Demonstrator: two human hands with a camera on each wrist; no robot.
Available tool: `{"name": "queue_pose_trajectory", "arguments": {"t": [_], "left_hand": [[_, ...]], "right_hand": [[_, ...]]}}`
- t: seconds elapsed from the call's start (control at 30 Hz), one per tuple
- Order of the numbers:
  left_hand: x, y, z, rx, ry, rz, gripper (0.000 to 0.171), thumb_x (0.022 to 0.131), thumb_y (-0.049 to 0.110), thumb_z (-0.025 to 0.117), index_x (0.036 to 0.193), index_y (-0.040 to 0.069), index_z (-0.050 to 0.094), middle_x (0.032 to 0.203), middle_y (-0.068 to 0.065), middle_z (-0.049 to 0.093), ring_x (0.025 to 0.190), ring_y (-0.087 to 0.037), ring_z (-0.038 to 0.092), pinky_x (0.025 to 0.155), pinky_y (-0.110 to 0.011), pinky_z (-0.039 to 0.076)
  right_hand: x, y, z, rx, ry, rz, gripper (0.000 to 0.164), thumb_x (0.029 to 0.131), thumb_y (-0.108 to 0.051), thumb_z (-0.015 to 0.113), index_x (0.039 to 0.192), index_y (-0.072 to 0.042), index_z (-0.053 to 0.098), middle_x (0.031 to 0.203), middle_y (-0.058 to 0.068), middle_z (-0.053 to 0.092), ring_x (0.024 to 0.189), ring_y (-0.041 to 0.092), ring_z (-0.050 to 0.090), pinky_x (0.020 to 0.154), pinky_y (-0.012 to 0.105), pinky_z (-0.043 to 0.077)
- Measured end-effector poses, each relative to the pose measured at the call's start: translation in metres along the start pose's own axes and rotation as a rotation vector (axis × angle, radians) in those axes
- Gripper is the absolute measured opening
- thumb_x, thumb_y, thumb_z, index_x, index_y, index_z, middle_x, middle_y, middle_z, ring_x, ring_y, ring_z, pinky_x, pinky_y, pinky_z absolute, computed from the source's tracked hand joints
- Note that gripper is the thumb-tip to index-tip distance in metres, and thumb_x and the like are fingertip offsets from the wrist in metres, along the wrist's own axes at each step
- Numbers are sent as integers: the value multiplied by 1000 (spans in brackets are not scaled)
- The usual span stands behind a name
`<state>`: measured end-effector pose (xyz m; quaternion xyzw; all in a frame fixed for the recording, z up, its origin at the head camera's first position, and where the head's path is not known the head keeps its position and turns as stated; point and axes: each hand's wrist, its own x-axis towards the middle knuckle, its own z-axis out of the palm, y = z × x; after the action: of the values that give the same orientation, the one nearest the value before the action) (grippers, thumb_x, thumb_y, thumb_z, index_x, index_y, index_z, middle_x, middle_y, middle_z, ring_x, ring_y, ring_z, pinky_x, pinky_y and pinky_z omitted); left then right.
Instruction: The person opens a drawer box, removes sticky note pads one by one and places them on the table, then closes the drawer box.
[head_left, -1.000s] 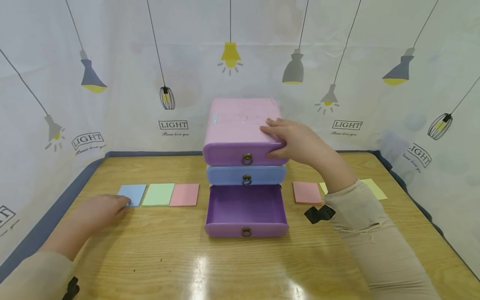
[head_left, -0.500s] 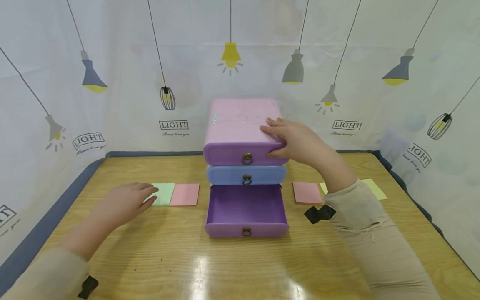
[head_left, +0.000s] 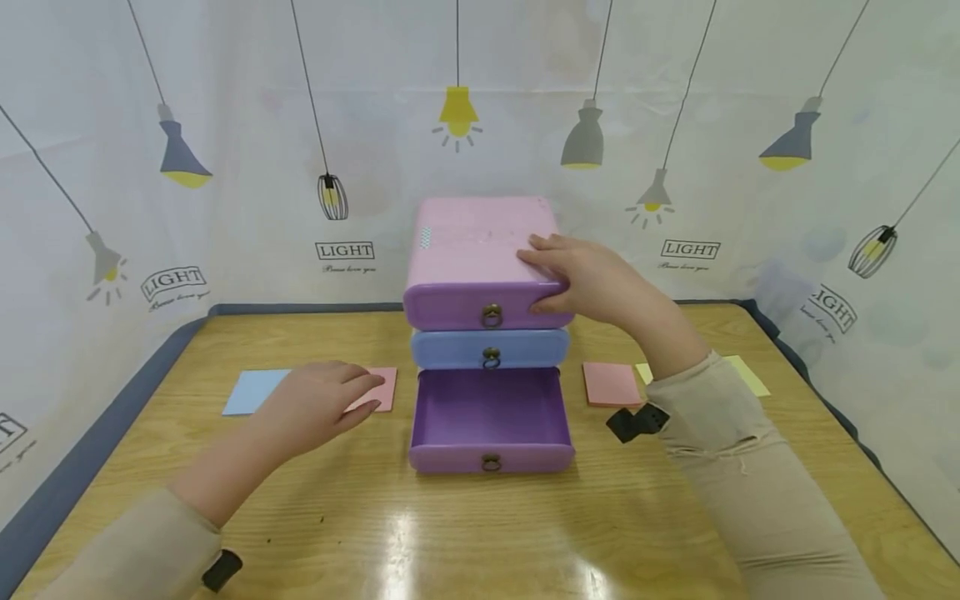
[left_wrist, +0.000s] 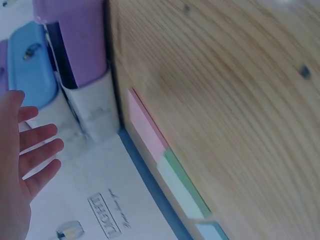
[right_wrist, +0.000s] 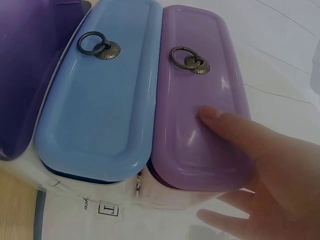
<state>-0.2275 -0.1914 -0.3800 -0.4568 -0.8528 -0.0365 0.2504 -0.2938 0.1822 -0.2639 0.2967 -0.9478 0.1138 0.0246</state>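
Observation:
A small drawer cabinet (head_left: 483, 237) with a pink top stands mid-table. Its top drawer (head_left: 450, 308) is purple and the middle drawer (head_left: 450, 348) blue, both closed. The purple bottom drawer (head_left: 491, 412) is pulled out, its inside showing. My right hand (head_left: 600, 279) rests on the cabinet's right front corner, fingers on top and thumb (right_wrist: 225, 122) pressed on the purple front. My left hand (head_left: 318, 400) hovers over the left notes with loose fingers and nothing in them. Beneath it are a pink pad (head_left: 386, 387) and a green pad (left_wrist: 182, 187), the latter hidden in the head view.
A blue pad (head_left: 251, 392) lies left of my left hand. Right of the cabinet are a pink pad (head_left: 611, 383) and yellow notes (head_left: 746, 375), partly behind my right forearm. A lamp-printed cloth (head_left: 262, 150) surrounds the table (head_left: 322, 533).
My left hand has left the blue pad and moved right, over the green and pink pads. The right hand stays on the cabinet. The whole head view has shifted slightly.

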Motion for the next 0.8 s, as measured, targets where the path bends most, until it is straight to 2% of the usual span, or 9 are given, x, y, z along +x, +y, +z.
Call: {"name": "queue_pose_trajectory", "arguments": {"t": [0.1, 0.13, 0.2, 0.27, 0.33, 0.4, 0.47, 0.6, 0.8], "left_hand": [[11, 10, 2, -35, 57, 78, 42, 103, 39, 46, 102, 5, 71, 88, -5, 70, 77, -22, 68, 67, -38, 57], [14, 13, 2, -45, 71, 108, 43, 103, 39, 44, 101, 6, 71, 86, -4, 69, 76, -20, 67, 66, -37, 57], [21, 20, 4, -53, 93, 181, 31, 99, 35, 56, 99, 7, 71, 85, -2, 69, 75, -17, 66, 67, -34, 56], [26, 27, 5, -42, 104, 255, 25, 88, 30, 72, 99, 7, 72, 84, -1, 68, 74, -15, 65, 68, -32, 56], [29, 35, 5, -19, 103, 312, 30, 76, 28, 82, 97, 9, 71, 83, 1, 68, 73, -14, 64, 66, -30, 55], [32, 42, 6, 8, 83, 352, 34, 72, 30, 85, 97, 11, 71, 83, 2, 67, 72, -14, 64, 66, -28, 54], [33, 48, 7, 27, 44, 372, 33, 73, 30, 85, 97, 14, 70, 83, 4, 65, 71, -12, 62, 64, -26, 53], [33, 57, 11, 47, -34, 385, 29, 76, 17, 80, 104, 17, 69, 80, 6, 62, 65, -10, 57, 58, -24, 49], [30, 61, 20, 45, -54, 355, 39, 76, 14, 79, 112, 16, 65, 73, 7, 58, 58, -8, 51, 53, -22, 46]], "right_hand": [[0, 0, -1, -5, -3, 2, 79, 82, -33, 80, 148, -13, 42, 157, 10, 29, 144, 32, 24, 115, 48, 22], [-1, 0, -1, -6, -3, 3, 79, 82, -32, 80, 148, -13, 42, 157, 11, 29, 144, 33, 24, 115, 48, 22], [-1, -1, -2, -9, -2, 6, 79, 82, -32, 80, 148, -13, 42, 157, 11, 29, 144, 32, 24, 115, 48, 22], [-1, -1, -2, -9, 2, 4, 78, 82, -32, 80, 148, -13, 43, 156, 11, 29, 144, 32, 24, 115, 48, 22], [0, -1, -1, -8, 3, 3, 78, 82, -31, 80, 148, -13, 43, 156, 11, 30, 144, 32, 24, 115, 48, 21], [-1, -1, 0, -10, 2, 5, 78, 82, -31, 80, 148, -13, 43, 156, 10, 29, 144, 31, 23, 115, 48, 21], [-1, -1, 1, -10, 5, 9, 78, 82, -32, 80, 148, -13, 43, 156, 10, 29, 144, 31, 23, 115, 48, 21], [-2, -1, 3, -7, 13, 8, 79, 81, -32, 80, 148, -13, 43, 156, 10, 30, 144, 31, 23, 115, 48, 22], [-2, 0, 5, -10, 23, -1, 79, 80, -32, 81, 147, -13, 44, 156, 11, 31, 143, 32, 25, 115, 49, 22]]}}
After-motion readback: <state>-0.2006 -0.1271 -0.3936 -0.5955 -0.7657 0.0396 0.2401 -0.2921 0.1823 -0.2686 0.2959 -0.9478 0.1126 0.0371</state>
